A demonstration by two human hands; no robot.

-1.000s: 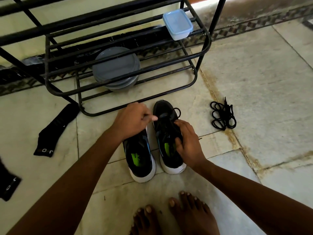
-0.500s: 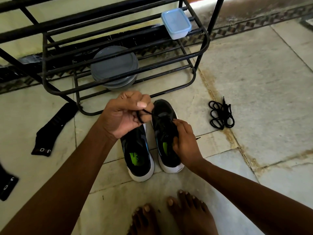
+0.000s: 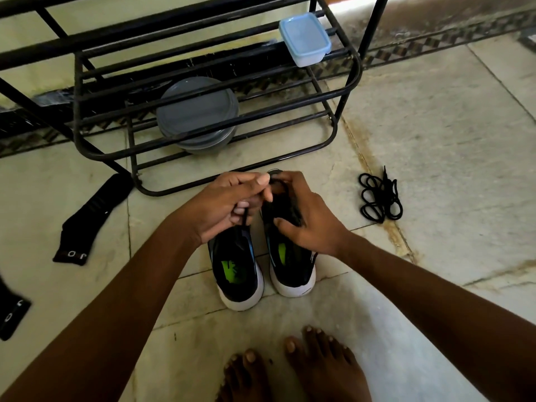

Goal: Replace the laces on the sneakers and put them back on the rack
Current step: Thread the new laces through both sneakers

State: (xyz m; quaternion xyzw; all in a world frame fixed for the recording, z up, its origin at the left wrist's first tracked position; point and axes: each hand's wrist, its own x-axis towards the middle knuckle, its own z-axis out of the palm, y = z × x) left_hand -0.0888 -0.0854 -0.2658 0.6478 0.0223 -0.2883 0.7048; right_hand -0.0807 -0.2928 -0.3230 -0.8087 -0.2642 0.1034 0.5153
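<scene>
Two black sneakers with white soles and green insoles stand side by side on the floor, the left sneaker [image 3: 236, 274] and the right sneaker [image 3: 291, 262]. My left hand [image 3: 223, 207] pinches a black lace [image 3: 245, 217] above their toes. My right hand [image 3: 310, 221] lies over the right sneaker's front, its fingers curled on the lace near the toe. A coiled black lace [image 3: 380, 198] lies on the floor to the right. The black metal rack [image 3: 342, 91] stands just behind the shoes.
On the rack sit a stack of grey plates [image 3: 197, 111] and a pale blue lidded box [image 3: 304, 39]. A black sock [image 3: 92, 219] lies at left, another [image 3: 11, 311] at the left edge. My bare feet [image 3: 293, 369] are below the shoes.
My right hand has moved up from the side of the right sneaker to its toe, meeting my left hand, which still pinches the lace.
</scene>
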